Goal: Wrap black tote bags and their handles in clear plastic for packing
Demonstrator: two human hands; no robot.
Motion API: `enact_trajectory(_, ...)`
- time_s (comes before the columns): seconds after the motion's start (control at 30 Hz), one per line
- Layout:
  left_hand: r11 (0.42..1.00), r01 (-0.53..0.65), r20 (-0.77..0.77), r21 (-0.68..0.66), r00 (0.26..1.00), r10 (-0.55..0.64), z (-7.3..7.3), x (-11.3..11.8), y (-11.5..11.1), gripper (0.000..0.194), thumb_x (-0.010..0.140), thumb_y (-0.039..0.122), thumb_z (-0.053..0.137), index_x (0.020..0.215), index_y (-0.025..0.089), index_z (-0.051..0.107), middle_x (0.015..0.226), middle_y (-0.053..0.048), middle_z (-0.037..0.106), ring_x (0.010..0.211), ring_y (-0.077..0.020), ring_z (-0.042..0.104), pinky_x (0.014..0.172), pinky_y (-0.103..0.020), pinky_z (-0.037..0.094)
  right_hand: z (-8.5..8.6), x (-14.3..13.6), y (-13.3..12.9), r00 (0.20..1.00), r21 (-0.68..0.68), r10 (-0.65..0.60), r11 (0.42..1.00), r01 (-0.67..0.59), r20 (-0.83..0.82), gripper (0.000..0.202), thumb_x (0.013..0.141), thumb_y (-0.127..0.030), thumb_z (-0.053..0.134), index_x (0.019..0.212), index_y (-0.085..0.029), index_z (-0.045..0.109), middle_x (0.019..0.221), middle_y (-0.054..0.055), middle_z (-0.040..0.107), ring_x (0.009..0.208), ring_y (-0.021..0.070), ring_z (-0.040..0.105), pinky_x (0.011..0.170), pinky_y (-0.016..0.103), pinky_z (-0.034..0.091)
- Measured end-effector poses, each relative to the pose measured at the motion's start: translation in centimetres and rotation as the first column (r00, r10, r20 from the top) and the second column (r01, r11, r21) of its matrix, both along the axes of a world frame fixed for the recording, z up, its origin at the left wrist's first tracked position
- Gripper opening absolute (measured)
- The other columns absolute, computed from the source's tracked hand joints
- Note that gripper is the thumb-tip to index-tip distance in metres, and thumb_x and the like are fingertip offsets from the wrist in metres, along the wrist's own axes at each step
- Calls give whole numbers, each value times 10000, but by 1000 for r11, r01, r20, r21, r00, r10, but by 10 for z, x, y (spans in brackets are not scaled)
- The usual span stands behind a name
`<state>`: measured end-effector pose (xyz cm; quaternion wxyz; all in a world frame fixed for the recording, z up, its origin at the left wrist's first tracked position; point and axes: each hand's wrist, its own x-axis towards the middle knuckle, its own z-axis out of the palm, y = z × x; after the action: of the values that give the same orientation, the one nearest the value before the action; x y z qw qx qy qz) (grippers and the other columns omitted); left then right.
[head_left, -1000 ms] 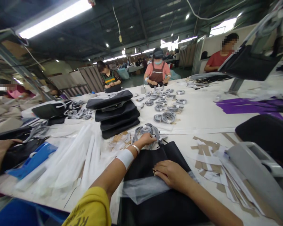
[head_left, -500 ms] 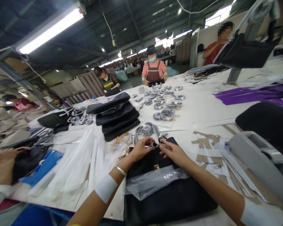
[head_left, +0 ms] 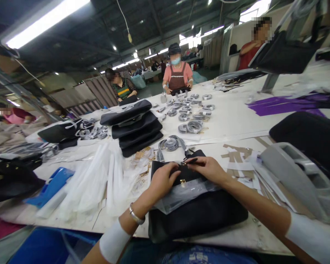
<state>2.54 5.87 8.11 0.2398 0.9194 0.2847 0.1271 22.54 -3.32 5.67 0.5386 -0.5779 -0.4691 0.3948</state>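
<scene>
A black handbag [head_left: 200, 218] lies in front of me, with a gold clasp [head_left: 183, 182] and a clear plastic sheet [head_left: 185, 196] across its front. My right hand [head_left: 210, 169] pinches a short dark strap end [head_left: 191, 161] over the bag's far edge. Just left of it, my left hand [head_left: 162, 180] has its fingers curled at the same edge; whatever is between its fingertips is too small to make out. A grey-wrapped strap [head_left: 171, 143] lies coiled beyond the bag, one end running toward my right fingers.
Stacked black bags [head_left: 139, 128] stand beyond my left hand. White plastic sleeves [head_left: 82, 179] lie at left, near a blue object [head_left: 51, 187]. Coiled straps [head_left: 191, 127] spread across the table. Right are cardboard strips [head_left: 239, 157] and a grey plastic holder [head_left: 294, 176]. Co-workers [head_left: 178, 75] sit opposite.
My right hand has lifted the dark strap end and turned it flatter. My left hand has come slightly nearer, its fingers bending down. The co-worker's hands at far left have left that spot.
</scene>
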Motion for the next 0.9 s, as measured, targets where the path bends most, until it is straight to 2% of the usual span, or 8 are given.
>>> enact_trajectory(0.07,995,87,-184,-44,978,-94,4,-14,-19,286,977,422,478,1087,245,674,1051,-47,743,963,-249,702,833,-335,525,0,0,-13,964,24,110,993,-120,243,273,838,-373,665,1046,-230,768,1047,29,760,962,234,695,920,364,521)
enact_trajectory(0.13,986,147,-292,-75,942,-163,5,-25,-37,318,963,466,497,1112,256,682,1071,-50,744,973,-274,703,820,-342,528,-1,0,-21,893,17,226,968,-252,390,261,870,-319,615,1077,-258,763,1099,17,751,1038,230,687,975,353,501)
enact_trajectory(0.27,987,148,-295,-58,942,-159,-6,-36,-56,281,904,374,625,1160,262,657,1082,-34,742,1006,-271,695,835,-314,522,-6,-2,-24,724,-67,398,895,-440,564,282,889,-269,572,1104,-276,755,1088,15,755,1029,222,697,946,333,519)
enact_trajectory(0.43,989,147,-235,-24,960,-149,-20,-40,-59,235,924,321,601,1145,265,657,1078,-14,740,1002,-233,692,852,-286,511,-9,-6,-19,609,-151,536,810,-567,584,356,896,-208,535,1204,-257,707,1206,24,709,1144,208,651,1016,318,477)
enact_trajectory(0.63,985,172,-179,-33,968,-175,-18,-38,-56,211,956,332,551,1085,225,679,1019,-32,739,949,-207,691,849,-275,516,-16,-10,-16,531,-209,548,796,-568,646,395,916,-210,512,1285,-233,651,1338,51,625,1267,224,562,1093,380,421)
enact_trajectory(0.73,993,121,-102,-6,987,-121,-15,-33,-47,225,981,239,479,1075,187,677,1058,-53,727,989,-200,677,897,-287,514,-14,-13,-18,510,-213,552,788,-578,660,445,897,-128,470,1300,-216,637,1372,52,598,1281,209,549,1104,367,411)
enact_trajectory(0.83,993,102,-69,65,993,-98,-17,-24,-32,318,967,111,400,1166,175,640,1157,-63,702,1072,-184,654,949,-284,502,-8,-19,-28,478,-183,491,811,-556,728,566,800,7,423,1270,-207,654,1352,56,619,1251,201,575,1086,357,430)
enact_trajectory(0.9,983,133,-82,125,989,-124,-22,-17,-22,357,972,127,399,1272,187,585,1289,-72,647,1183,-192,605,1018,-314,471,-5,-22,-38,449,-162,427,841,-517,785,582,783,34,414,1253,-204,661,1291,67,662,1185,214,619,1054,379,457)
